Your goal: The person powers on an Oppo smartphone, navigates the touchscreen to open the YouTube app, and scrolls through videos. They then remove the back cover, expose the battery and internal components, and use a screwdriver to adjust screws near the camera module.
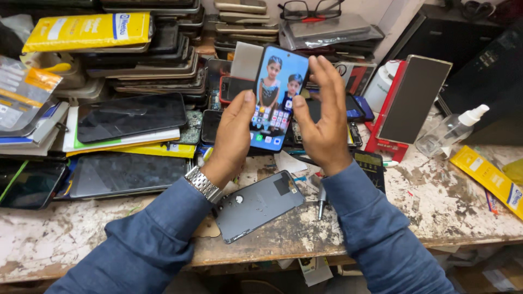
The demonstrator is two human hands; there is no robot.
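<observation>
Two hands hold a lit smartphone up over a cluttered repair worktop.

At the far left, dark phone screens (131, 115) lie on stacked packets below a yellow packet (87, 31). The left hand (231, 136), a metal wristwatch (202, 183) on its wrist, is clamped on the smartphone (278, 98) along its left edge, thumb on the glass. The smartphone stands nearly upright, screen glowing, raised above the scarred worktop (436, 207). Below it lies a grey back cover (259, 206). The right hand (324, 122) curls around the smartphone's right edge, fingers loosely spread, thumb at the side. Further right stand a red-edged box (406, 103) and a clear spray bottle (452, 129).
</observation>
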